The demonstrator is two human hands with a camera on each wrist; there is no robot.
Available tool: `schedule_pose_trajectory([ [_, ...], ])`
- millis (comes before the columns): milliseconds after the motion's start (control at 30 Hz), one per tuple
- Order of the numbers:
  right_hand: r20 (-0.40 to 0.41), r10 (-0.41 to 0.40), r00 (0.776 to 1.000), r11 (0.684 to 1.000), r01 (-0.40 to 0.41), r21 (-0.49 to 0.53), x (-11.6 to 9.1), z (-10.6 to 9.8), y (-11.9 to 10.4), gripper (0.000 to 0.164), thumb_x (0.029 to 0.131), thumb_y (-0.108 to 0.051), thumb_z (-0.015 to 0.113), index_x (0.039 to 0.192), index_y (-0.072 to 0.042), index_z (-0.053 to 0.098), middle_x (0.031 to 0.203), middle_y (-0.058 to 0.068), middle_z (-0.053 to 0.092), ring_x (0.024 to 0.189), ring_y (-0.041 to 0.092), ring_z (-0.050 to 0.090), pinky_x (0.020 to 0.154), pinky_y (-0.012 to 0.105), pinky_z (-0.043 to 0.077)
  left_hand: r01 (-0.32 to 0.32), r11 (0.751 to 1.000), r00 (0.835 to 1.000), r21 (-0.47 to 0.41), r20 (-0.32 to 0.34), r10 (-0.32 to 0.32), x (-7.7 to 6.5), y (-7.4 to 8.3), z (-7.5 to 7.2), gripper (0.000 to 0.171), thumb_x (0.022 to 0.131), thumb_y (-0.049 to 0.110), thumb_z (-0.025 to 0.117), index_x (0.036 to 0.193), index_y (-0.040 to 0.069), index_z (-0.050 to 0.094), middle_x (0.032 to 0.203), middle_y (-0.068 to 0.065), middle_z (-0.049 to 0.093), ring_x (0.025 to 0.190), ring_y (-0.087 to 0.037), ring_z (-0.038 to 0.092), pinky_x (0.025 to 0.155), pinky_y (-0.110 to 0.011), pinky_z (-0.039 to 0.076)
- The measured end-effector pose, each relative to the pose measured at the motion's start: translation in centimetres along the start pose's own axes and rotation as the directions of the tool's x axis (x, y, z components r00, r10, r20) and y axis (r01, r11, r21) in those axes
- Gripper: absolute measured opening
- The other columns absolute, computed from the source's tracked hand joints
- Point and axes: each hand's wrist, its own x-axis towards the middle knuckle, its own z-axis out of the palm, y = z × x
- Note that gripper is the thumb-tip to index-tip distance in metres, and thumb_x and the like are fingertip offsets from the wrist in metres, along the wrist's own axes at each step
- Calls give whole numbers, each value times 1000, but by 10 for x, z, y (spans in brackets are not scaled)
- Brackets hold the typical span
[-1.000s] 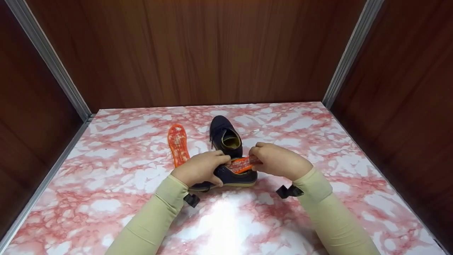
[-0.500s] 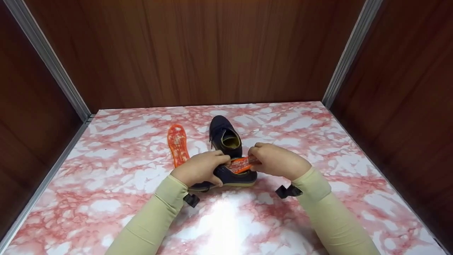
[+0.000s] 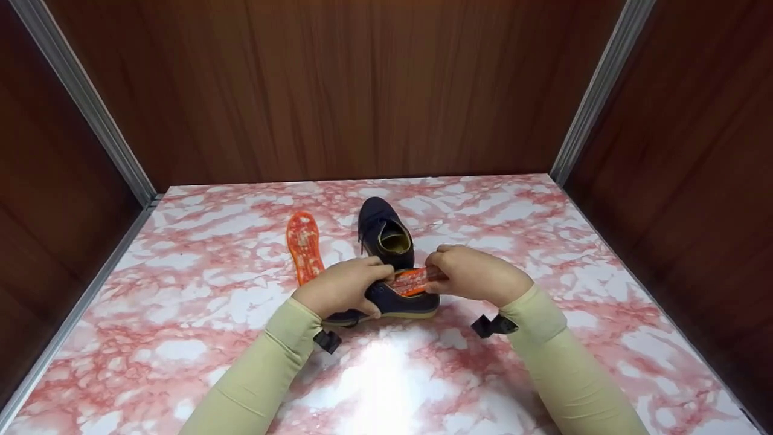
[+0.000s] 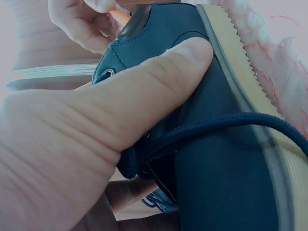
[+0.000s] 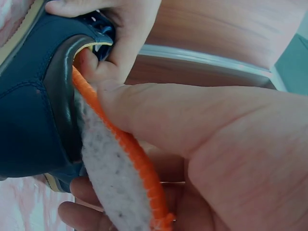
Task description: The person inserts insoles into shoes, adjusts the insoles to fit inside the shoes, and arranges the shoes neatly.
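A dark blue lace-up shoe with a cream sole lies sideways on the table, toe to the left. My left hand grips it over the laces; in the left wrist view the thumb presses along its side. An orange-edged insole sits partly inside the shoe's opening. My right hand pinches the heel end of this insole, which sticks out of the shoe. The right wrist view shows the insole's pale fuzzy underside between thumb and fingers. The insole's front part is hidden within the shoe.
Just behind, a second dark shoe stands with its toe pointing away, touching or nearly touching the first. Another orange insole lies to the left, its near end covered by my left hand. Brown panels wall the marbled table.
Both hands and the shoes stay almost in place. The right hand shifts very slightly while keeping its pinch on the insole.
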Motion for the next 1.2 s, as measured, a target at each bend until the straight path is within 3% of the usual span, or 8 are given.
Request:
schedule_pose_trajectory([
  [300,18,43,999,999,-43,33,-5,-9,2,23,95,-23,85,108,-6,77,97,5,72,84,15,62,82,39,57,-2,1000,1000,-1,-1,2,0,1,-1,59,78,34,99,124,21,65,123,-4,65,107,-28,70,93,-51,60],
  [933,-14,3,1000,1000,-4,-23,-7,-8,0,15,92,-16,83,97,-6,74,89,4,69,77,14,58,75,36,55,-15,1000,1000,0,-2,15,0,-1,0,59,78,34,99,124,21,64,122,-3,65,108,-28,71,94,-50,60],
  [1200,9,11,1000,1000,-11,-13,-4,-6,0,17,94,-19,84,100,-6,74,92,5,70,79,14,60,76,37,56,-7,1000,1000,-1,-1,7,0,0,0,57,79,35,99,123,22,65,122,-2,65,107,-27,71,93,-50,60],
])
